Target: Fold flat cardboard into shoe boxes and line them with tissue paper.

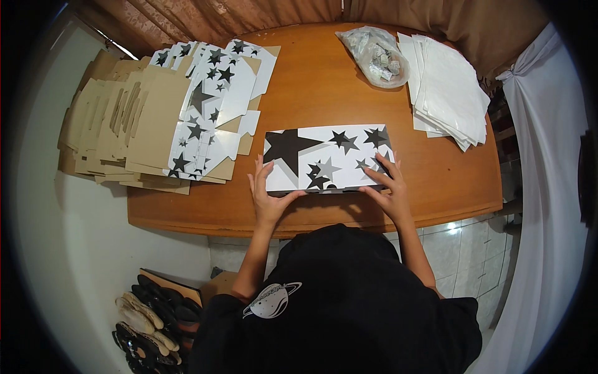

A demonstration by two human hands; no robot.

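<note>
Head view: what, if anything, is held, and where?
Left hand and right hand hold the star-print box by its near-left and near-right corners.

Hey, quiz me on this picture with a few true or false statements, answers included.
1. The left hand and right hand both touch the star-patterned box. True.
2. The white sheets are stacked left of the box. False: the white sheets lie to its right.
3. The plastic bag lies left of those sheets. True.
4. The shoes are on the table. False: the shoes are off the table, at the picture's lower left.
5. Flat cardboard pieces are piled left of the box. True.
</note>
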